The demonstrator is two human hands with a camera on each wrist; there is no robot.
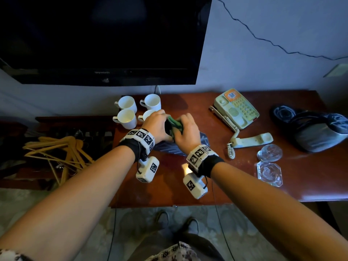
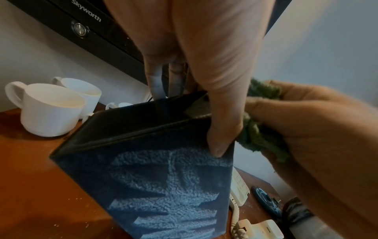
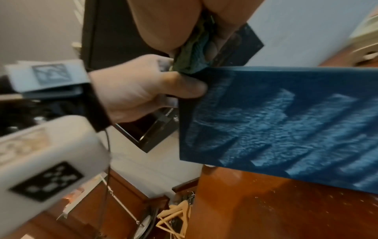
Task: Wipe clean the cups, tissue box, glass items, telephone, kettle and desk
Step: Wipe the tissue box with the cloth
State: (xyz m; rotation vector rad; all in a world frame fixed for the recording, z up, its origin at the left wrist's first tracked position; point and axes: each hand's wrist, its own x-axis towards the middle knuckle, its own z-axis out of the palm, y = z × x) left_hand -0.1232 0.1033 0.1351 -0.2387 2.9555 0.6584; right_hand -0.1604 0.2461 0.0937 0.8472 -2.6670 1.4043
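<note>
Right now the dark blue tissue box (image 2: 167, 186) stands tipped up on the wooden desk (image 1: 244, 187), its embossed face turned toward the person and its open end uppermost. It sits just in front of the four white cups (image 1: 126, 104) at the desk's back left corner. The left hand (image 1: 156, 123) grips the box at its top corner: the thumb (image 2: 219, 132) presses down the outside of the textured face while the fingers (image 2: 153, 80) reach over the rim to the far side. The right hand (image 1: 186, 131) is closed round a bunched green cloth (image 2: 253, 134), fingers curled tight on it, and holds the cloth against the box's upper edge right beside the left thumb. In the right wrist view the cloth (image 3: 192, 53) is wedged between that hand and the box's rim.

Further right on the desk lies a pale green telephone (image 1: 237, 108), its handset (image 1: 254, 140) off the cradle and lying on the desk at the end of its coiled cord. Two glass ashtrays (image 1: 269, 172) sit near the handset, toward the front edge. A dark bundle (image 1: 316, 132) rests at the far right end; what it is I cannot tell. A black Skyworth television (image 1: 105, 40) hangs on the wall above the cups, and wooden hangers (image 1: 56, 153) lie heaped to the left of the desk, lower down.
</note>
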